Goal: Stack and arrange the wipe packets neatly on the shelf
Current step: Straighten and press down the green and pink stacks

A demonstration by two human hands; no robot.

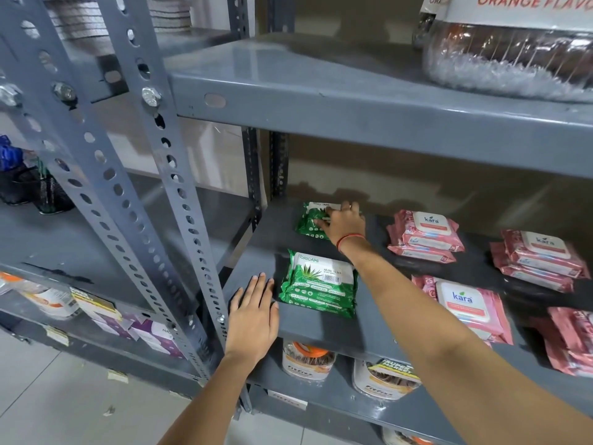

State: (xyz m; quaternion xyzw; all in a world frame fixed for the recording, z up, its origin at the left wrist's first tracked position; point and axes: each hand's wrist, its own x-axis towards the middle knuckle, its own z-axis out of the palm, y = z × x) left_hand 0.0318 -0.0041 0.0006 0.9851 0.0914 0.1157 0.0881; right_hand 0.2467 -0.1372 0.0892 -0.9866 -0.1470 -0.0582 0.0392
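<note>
Two stacks of green Origami wipe packets lie on the grey shelf. The rear green packet sits near the back wall, and my right hand rests on it with fingers closing around its right side. The front green stack lies close to the shelf's front edge. My left hand lies flat and open on the shelf just left of that front stack, holding nothing. Pink Kara wipe stacks sit to the right: one at the back, one at the far right, one in front.
More pink packets lie at the right edge. A perforated grey upright stands left of my left hand. The upper shelf carries a clear plastic pack. Jars sit on the shelf below.
</note>
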